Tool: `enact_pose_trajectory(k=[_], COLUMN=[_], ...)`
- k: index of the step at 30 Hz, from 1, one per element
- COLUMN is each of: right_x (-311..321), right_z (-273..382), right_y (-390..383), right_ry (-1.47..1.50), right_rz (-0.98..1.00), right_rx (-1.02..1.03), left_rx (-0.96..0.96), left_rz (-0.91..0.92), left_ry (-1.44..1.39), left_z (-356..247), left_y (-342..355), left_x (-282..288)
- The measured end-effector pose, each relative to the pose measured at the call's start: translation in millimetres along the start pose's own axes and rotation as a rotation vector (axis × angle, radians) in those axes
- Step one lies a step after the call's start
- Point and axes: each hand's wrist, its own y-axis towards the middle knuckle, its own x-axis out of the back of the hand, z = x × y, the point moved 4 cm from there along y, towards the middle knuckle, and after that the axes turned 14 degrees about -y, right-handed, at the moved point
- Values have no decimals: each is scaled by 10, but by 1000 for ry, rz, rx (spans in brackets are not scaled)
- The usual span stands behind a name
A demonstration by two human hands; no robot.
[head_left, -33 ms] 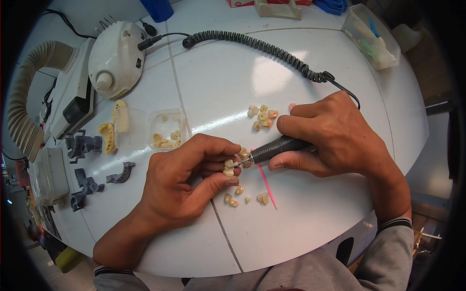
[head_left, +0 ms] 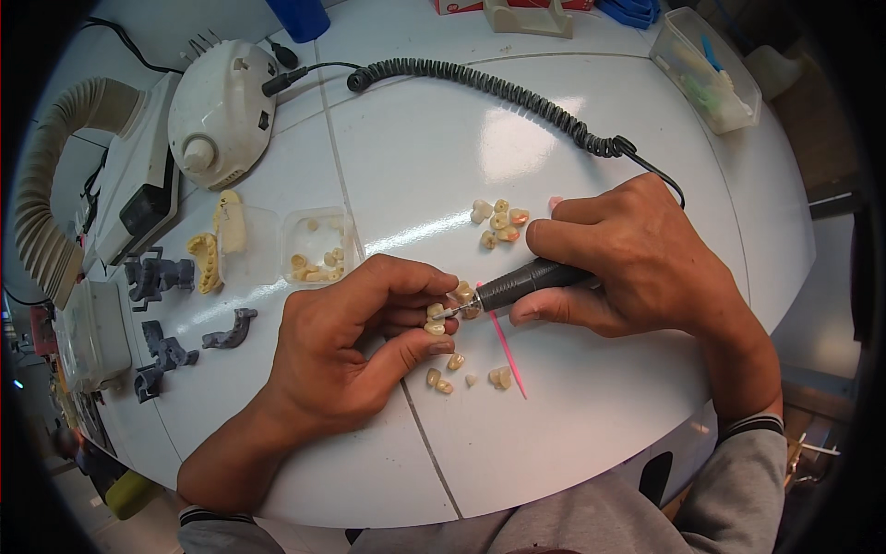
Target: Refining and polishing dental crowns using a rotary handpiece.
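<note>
Between the thumb and fingers of my left hand (head_left: 346, 342) is a small dental bridge of tooth-coloured crowns (head_left: 435, 327). My right hand (head_left: 620, 263) grips a black rotary handpiece (head_left: 531, 283), whose metal tip points left and meets the bridge, as far as I can tell. Loose crowns (head_left: 499, 222) lie in a group beyond the handpiece. More crowns (head_left: 445, 380) rest on the table nearer to me, below my left fingertips. A thin pink stick (head_left: 508, 356) lies under the handpiece, pointing toward me.
A coiled black cord (head_left: 480, 86) runs from a white control unit (head_left: 221, 115) to the handpiece. On the left are an open clear box (head_left: 317, 242) with crowns, a yellow dental model (head_left: 203, 260), grey printed pieces (head_left: 161, 277) and a ribbed hose (head_left: 39, 185). A plastic tub (head_left: 709, 74) stands far right.
</note>
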Motion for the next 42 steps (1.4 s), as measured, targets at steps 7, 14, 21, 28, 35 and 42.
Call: enact_pose_trajectory(k=[7,14,21,28,35,42], right_x=[11,5,9,-5,-2,4], right_z=[15,23,38,45,44,31], right_y=[-1,-3,-1,-5,-2,7], right_ry=[-38,-42,-61,-73,-67,-42], right_rz=[65,59,44,35,19,24], right_rx=[-6,-7,-6,-3,-18,-30], left_rx=[0,11,9,2,30,39], left_rz=[-6,-15,-7,3,-16,-42], left_ry=[6,15,42,41,13,-3], left_z=[18,11,13,15,-2,-12], left_y=[0,1,3,-6,-4,-7], left_x=[10,4,13,16,15,19])
